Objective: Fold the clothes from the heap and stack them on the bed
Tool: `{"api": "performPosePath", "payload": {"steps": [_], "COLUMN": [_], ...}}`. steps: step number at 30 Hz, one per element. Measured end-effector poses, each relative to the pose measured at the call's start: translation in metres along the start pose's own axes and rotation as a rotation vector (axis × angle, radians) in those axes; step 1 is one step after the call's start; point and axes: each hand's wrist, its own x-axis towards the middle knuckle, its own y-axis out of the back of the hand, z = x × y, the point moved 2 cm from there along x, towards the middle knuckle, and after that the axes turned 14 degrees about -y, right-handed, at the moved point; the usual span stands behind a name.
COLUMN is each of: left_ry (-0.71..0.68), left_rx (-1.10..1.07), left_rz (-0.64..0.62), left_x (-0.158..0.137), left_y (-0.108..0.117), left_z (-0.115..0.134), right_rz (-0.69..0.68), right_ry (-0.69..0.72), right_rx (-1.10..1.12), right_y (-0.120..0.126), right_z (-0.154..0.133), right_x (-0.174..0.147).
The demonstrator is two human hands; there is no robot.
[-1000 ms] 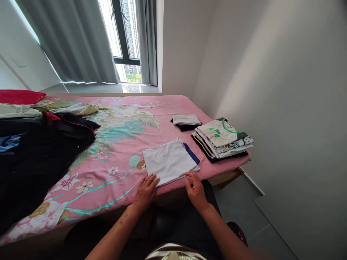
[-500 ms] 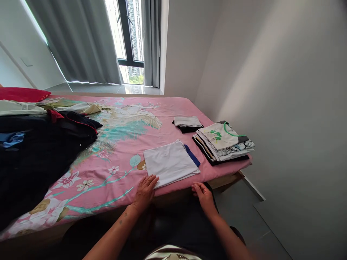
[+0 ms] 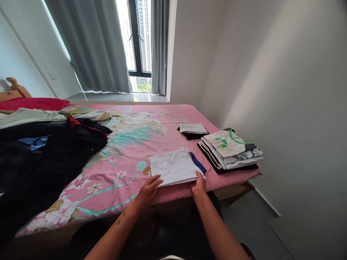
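Observation:
A folded white shirt (image 3: 173,167) with a blue band along its right side lies flat near the bed's front edge. My left hand (image 3: 149,188) rests at its near left corner, fingers stretched out and slightly apart, fingertips touching the cloth. At the near right corner, my right hand (image 3: 199,183) pinches the shirt's edge, thumb on top and the other fingers underneath, partly hidden. Just right of the shirt stands a stack of folded clothes (image 3: 230,151), topped by a white T-shirt with a green neckline and green print.
Behind the white shirt sits a smaller folded pile (image 3: 193,129), grey over black. Dark loose clothes (image 3: 54,155) heap up on the left of the pink floral bedsheet (image 3: 127,151). A red pillow (image 3: 35,103) lies at the far left. The wall (image 3: 298,108) rises on the right.
My right hand has moved up from beside the bed edge and taken hold of the shirt's near right corner. My left hand stays at the left corner. The view has shifted slightly.

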Motion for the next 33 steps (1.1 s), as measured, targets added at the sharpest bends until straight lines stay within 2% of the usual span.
{"api": "performPosePath", "payload": {"steps": [3, 6, 8, 10, 12, 14, 17, 19, 21, 25, 29, 31, 33], "left_ry": [-0.035, 0.003, 0.112, 0.280, 0.434, 0.606, 0.918, 1.040, 1.095, 1.146, 1.168, 1.165, 1.149], "left_rx": [-0.041, -0.029, -0.015, -0.017, -0.064, -0.221, -0.513, -0.599, -0.636, -0.708, -0.770, -0.818, -0.869], "left_rz": [0.060, 0.196, 0.299, 0.368, 0.402, 0.425, 0.421, 0.389, 0.358, 0.323, 0.154, 0.065, -0.010], "left_x": [0.005, 0.017, 0.031, 0.049, 0.067, 0.080, 0.078, 0.062, 0.039, 0.001, -0.013, -0.015, -0.018], "left_y": [0.015, 0.043, 0.065, 0.082, 0.091, 0.089, 0.071, 0.057, 0.045, 0.028, 0.011, 0.003, -0.002], "left_z": [0.013, 0.037, 0.049, 0.048, 0.032, 0.003, -0.045, -0.065, -0.071, -0.056, -0.034, -0.024, -0.016], "right_rz": [0.135, 0.208, 0.157, 0.077, -0.014, -0.138, -0.265, -0.258, -0.202, -0.083, -0.043, 0.011, 0.102], "right_ry": [-0.005, 0.104, 0.192, 0.211, 0.147, 0.030, -0.060, -0.039, 0.023, 0.229, 0.457, 0.558, 0.528], "right_rx": [0.053, 0.118, 0.127, 0.088, 0.024, -0.051, -0.117, -0.110, -0.134, -0.405, -0.745, -0.804, -0.709], "right_y": [0.011, 0.011, 0.000, -0.019, -0.042, -0.062, -0.076, -0.068, -0.049, -0.009, 0.003, 0.003, 0.007], "right_z": [-0.014, -0.052, -0.086, -0.117, -0.137, -0.144, -0.137, -0.126, -0.109, -0.071, -0.044, -0.039, -0.034], "right_x": [-0.007, -0.023, -0.029, -0.028, -0.020, -0.009, 0.003, 0.009, 0.012, 0.013, 0.010, 0.012, 0.014]}}
